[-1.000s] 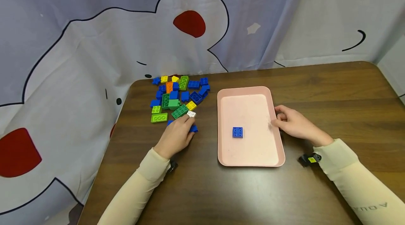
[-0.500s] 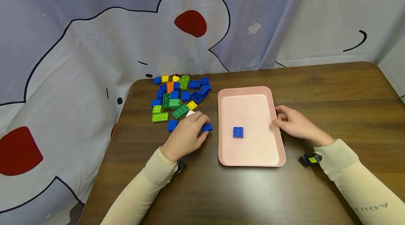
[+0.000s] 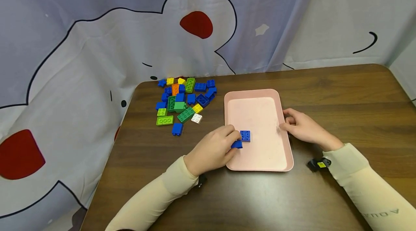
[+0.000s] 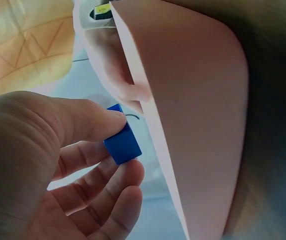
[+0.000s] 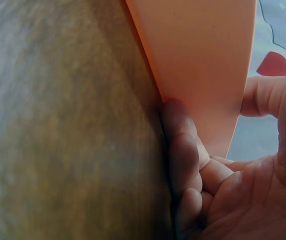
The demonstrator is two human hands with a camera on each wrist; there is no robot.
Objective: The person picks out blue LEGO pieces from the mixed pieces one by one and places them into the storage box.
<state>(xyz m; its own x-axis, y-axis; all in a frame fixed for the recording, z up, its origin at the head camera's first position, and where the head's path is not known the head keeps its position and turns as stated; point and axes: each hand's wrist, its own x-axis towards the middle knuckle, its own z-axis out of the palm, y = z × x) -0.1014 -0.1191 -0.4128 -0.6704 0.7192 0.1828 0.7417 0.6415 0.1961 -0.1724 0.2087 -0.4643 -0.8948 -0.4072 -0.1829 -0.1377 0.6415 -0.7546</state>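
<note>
My left hand pinches a blue building block between thumb and fingers, over the left side of the pink tray. In the head view this block partly shows beside the fingertips, close to another blue block that lies studs up in the tray. At the tray's right rim is my right hand. Its thumb hooks over the edge while the curled fingers lie against the outer wall, as the right wrist view shows.
Several loose blocks in blue, green, yellow and orange lie at the table's back left, among them a dark green block. A white block and a lone blue block lie nearest the tray's left side. A patterned curtain hangs behind the wooden table.
My left hand has picked a blue block from the front of the pile and carried it right, over the tray. The right hand stays on the tray's rim.
</note>
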